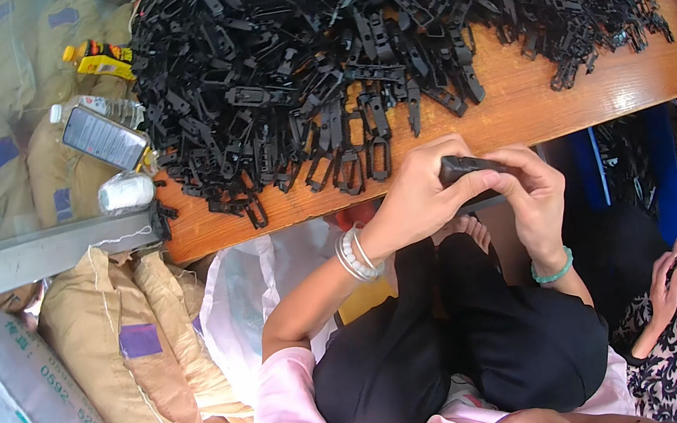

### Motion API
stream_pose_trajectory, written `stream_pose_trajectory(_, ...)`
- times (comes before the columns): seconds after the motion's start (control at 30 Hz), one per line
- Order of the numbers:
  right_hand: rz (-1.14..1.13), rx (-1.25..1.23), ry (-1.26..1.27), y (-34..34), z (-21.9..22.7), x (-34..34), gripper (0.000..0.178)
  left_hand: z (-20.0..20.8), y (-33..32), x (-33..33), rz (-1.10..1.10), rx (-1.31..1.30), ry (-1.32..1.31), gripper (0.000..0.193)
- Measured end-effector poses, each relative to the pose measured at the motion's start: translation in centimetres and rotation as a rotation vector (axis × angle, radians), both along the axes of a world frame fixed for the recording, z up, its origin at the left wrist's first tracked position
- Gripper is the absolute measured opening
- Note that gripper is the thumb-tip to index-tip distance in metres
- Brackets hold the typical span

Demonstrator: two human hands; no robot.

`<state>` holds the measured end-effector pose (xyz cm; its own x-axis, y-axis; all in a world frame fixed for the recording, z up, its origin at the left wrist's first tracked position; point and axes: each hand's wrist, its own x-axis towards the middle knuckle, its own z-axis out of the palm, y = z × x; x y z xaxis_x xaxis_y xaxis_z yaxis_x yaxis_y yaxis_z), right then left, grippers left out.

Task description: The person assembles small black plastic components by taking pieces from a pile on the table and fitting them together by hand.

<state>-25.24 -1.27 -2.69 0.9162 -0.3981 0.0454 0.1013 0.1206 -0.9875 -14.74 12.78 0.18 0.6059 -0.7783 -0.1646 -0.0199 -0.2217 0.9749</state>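
Pink sleeve and black-trousered knees fill the foreground as a seated person works at a wooden table. Both hands meet just below the table edge: the left hand and right hand are each closed around one black plastic part, fingers wrapped over its ends. A heap of similar black parts covers the tabletop beyond. A phone and tape roll lie at the table's left end, sacks beside it. Another person's hand shows at lower right.
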Motion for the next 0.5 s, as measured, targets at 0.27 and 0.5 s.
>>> stream_pose_trajectory(0.27,0.078,0.103,0.122,-1.3,-1.0,-0.3,0.019,1.2,7.0,6.0,0.517,0.558,-1.170,0.010)
stream_pose_trajectory(0.5,0.262,0.009,0.111,1.6,-0.6,1.0,0.017,-0.6,6.1,7.7,0.452,0.861,-1.210,0.016)
